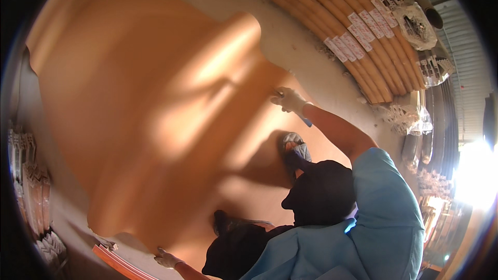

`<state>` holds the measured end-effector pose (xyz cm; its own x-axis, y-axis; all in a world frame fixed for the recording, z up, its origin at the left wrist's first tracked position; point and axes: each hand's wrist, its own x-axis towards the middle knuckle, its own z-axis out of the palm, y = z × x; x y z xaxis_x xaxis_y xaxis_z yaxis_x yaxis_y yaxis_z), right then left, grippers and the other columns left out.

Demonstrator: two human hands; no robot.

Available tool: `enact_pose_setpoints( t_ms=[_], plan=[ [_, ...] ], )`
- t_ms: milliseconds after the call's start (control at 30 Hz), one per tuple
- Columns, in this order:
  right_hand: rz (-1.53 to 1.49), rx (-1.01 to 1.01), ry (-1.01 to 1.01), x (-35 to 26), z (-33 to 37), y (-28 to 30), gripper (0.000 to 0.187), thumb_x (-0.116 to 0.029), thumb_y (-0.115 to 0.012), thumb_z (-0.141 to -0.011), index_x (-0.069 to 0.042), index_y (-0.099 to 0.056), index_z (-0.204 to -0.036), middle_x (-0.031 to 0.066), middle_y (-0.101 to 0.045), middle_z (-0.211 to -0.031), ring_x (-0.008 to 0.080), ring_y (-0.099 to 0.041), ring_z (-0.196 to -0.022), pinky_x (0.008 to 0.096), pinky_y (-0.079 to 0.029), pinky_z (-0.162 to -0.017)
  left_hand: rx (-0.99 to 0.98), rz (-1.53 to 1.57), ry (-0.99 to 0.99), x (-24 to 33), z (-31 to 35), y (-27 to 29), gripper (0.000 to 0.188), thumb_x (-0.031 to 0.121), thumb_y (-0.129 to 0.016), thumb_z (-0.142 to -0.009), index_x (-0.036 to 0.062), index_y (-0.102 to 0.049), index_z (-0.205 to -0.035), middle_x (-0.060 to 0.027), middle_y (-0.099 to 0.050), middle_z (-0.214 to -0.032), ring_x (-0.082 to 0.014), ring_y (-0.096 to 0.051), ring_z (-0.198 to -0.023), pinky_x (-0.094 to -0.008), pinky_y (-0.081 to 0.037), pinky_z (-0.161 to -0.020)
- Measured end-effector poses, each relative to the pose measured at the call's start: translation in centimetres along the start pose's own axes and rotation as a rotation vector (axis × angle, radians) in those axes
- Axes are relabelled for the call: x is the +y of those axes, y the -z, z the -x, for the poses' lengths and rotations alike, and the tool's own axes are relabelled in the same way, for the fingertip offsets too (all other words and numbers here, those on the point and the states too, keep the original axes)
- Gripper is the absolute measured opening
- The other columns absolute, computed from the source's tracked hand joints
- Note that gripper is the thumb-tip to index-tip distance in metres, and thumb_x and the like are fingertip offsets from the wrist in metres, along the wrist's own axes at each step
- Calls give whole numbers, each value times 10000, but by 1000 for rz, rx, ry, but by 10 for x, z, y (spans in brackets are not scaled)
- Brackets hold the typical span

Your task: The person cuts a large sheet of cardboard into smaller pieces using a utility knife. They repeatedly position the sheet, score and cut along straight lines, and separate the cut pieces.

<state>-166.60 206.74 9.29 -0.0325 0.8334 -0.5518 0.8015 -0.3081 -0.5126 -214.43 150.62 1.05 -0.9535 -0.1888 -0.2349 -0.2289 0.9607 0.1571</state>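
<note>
Several long brown bundles (353,36) with white labels lie at the upper right, over a pale floor (303,54); bright glare (476,176) fills the right edge; one large brown sheet (119,98) covers the left and centre, smooth and plain, rippled into a raised fold and streaked with sunlit bands; the gloved right hand (289,100), right of centre, curls its fingers by the sheet's right side; the gloved left hand (167,259), lower left, meets its lower edge, fingers bent; whether either pinches it, I cannot tell.

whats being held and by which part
The left hand seems to pinch the brown sheet by its lower edge; what the right hand holds cannot be told.
</note>
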Motion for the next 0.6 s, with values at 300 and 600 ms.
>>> enact_pose_setpoints(
  t_ms=[300,600],
  plan=[
    [125,-333,-65,-52,43,-52,393,-280,-680,-803,0,-571,-1056,70,-582,-662,121,-575,-527,247,-482,-450,79,92,-51,6,21,-2,700,445,-516,-896,-26,-314,-1373,-206,-382,-1329,-341,-452,-1181,-402,-416,-970],
    [302,-913,4,-46,-1,-41,335,-333,-605,-859,-79,-601,-1077,-4,-466,-640,105,-433,-480,278,-389,-439,111,985,-494,-57,-2,-51,391,276,-417,-959,27,-471,-1256,-156,-529,-1212,-262,-557,-1019,-353,-511,-754]
  ],
)
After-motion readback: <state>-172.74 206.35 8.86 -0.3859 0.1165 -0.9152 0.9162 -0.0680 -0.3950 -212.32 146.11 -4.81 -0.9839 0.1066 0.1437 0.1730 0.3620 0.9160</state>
